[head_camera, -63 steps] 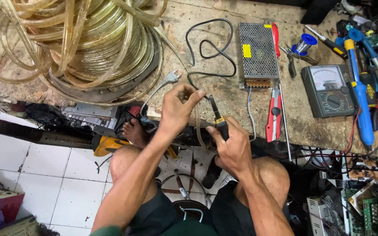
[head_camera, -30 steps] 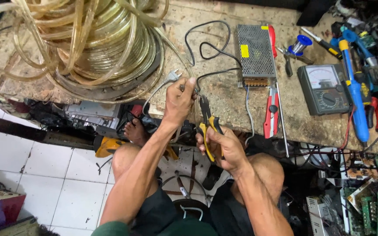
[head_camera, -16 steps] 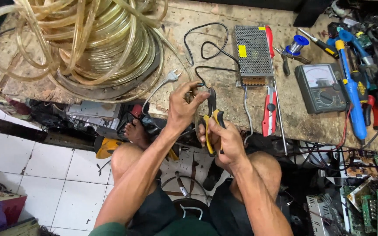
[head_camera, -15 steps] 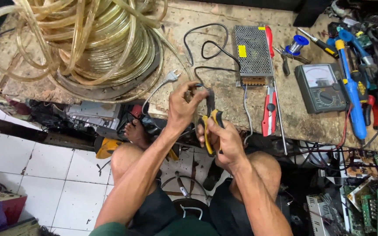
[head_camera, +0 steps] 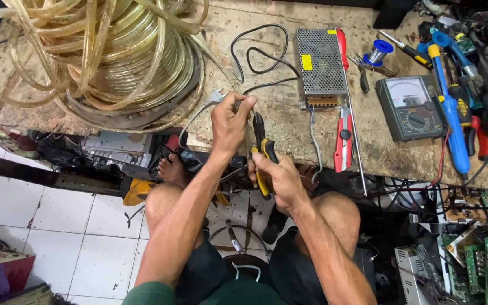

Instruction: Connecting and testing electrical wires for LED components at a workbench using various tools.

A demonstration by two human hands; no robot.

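Observation:
My left hand [head_camera: 230,118] pinches the end of a black cable [head_camera: 255,59] over the worn workbench [head_camera: 289,130]; the cable loops back to a grey perforated power supply box [head_camera: 320,68]. My right hand [head_camera: 275,175] grips yellow-and-black pliers [head_camera: 261,147], whose jaws point up at the cable end just right of my left fingers. A grey plug on a thin lead [head_camera: 214,96] lies beside my left hand.
A big coil of clear yellowish tubing [head_camera: 97,56] fills the bench's left. To the right lie a red utility knife [head_camera: 343,138], an analogue multimeter [head_camera: 410,107], a solder spool [head_camera: 378,52], a blue tool [head_camera: 450,107] and screwdrivers. White tiled floor lies below, circuit boards [head_camera: 481,254] at lower right.
My left hand took up the cable end and held it over the bench edge. My right hand brought the pliers up until their jaws met the cable.

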